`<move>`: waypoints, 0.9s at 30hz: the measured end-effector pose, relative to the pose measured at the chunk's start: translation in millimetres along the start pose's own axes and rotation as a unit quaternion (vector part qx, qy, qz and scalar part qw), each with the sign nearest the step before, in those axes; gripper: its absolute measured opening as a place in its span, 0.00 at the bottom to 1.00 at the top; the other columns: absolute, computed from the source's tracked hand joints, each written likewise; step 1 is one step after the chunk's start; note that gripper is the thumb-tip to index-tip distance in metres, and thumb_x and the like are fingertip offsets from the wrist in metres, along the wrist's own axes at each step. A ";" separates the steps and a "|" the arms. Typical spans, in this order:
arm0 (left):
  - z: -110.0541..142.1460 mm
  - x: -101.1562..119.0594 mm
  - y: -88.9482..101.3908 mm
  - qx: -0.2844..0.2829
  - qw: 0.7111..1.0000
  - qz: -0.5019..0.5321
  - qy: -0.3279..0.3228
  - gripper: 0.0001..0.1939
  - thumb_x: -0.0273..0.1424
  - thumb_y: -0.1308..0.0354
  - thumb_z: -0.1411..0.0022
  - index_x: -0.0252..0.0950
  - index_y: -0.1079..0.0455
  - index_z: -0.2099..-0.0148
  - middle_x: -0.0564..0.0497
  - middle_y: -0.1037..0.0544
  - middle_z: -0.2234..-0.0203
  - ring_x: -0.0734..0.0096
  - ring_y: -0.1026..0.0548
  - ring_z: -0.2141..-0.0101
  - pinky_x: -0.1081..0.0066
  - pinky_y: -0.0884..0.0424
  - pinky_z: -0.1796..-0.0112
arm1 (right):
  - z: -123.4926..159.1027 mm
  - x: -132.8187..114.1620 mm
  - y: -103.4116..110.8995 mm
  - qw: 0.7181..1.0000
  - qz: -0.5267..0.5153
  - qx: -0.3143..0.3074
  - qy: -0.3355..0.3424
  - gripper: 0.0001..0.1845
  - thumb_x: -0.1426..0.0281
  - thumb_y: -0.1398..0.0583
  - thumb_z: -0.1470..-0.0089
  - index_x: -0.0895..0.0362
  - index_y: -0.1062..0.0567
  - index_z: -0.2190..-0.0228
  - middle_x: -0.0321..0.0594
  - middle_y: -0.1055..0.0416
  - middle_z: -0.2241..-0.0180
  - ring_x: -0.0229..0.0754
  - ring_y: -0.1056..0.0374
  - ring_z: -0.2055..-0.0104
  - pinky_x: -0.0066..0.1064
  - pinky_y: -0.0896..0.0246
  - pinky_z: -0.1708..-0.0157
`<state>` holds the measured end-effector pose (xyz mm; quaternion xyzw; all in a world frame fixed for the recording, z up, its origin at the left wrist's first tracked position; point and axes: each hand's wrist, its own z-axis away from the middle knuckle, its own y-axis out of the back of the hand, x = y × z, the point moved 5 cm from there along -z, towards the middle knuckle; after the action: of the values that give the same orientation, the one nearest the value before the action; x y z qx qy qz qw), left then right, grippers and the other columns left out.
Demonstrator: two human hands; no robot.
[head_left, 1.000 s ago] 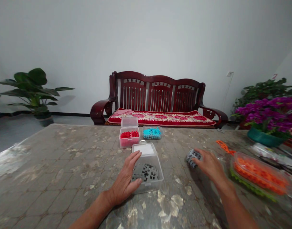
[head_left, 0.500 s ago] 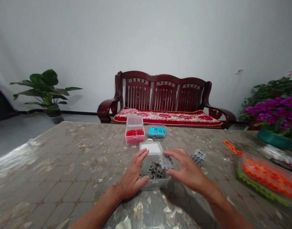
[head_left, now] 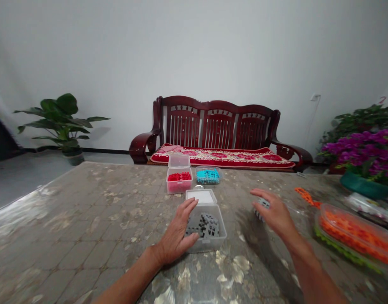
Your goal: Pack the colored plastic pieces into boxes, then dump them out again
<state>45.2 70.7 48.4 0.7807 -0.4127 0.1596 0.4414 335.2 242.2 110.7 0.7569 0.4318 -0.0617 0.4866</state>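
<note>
My left hand rests against the left side of a clear plastic box, thumb and fingers apart over its rim. Inside the box lie several grey building pieces with notched edges, and its white lid is folded back on the far side. To the right, my right hand is over a small pile of grey notched pieces on the table. Its thumb and fingers are apart around the pile, which they partly hide. Whether the fingertips touch the pieces I cannot tell.
Beyond the box stand an open box of red pieces and a clear container of blue pieces. At right lie an orange-filled container, a green piece under it, an orange strip and a flower pot.
My right hand has moved right, from above the box to the pile on the table. The grey piece it held now lies in the box. My left hand has stayed in place.
</note>
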 end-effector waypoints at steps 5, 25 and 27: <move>0.9 -2.5 -0.4 0.000 1.000 -0.004 0.002 0.36 0.46 0.50 0.27 0.47 0.58 0.24 0.40 0.48 0.29 0.43 0.47 0.30 0.41 0.47 0.32 | -2.0 80.8 13.1 0.988 0.125 -0.016 -0.085 0.29 0.59 0.36 0.54 0.55 0.20 0.49 0.50 0.22 0.47 0.61 0.28 0.43 0.53 0.38 0.40; 0.4 -0.3 0.2 0.005 1.000 0.006 0.000 0.37 0.47 0.49 0.27 0.47 0.59 0.24 0.40 0.47 0.30 0.42 0.45 0.31 0.41 0.47 0.33 | 7.2 -18.8 -2.7 0.998 0.044 -0.050 -0.022 0.29 0.62 0.36 0.50 0.50 0.22 0.45 0.45 0.21 0.49 0.54 0.27 0.47 0.46 0.33 0.44; 0.2 0.3 0.2 0.005 1.000 0.007 -0.001 0.38 0.48 0.49 0.28 0.46 0.59 0.24 0.39 0.47 0.30 0.42 0.45 0.31 0.40 0.47 0.33 | 11.5 -59.5 -19.2 0.995 -0.014 -0.094 0.020 0.30 0.65 0.34 0.52 0.49 0.22 0.45 0.43 0.21 0.50 0.53 0.26 0.48 0.46 0.32 0.45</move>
<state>45.2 70.4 48.6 0.7799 -0.4181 0.1642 0.4359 288.3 200.7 122.2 0.7029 0.4562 -0.0122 0.5456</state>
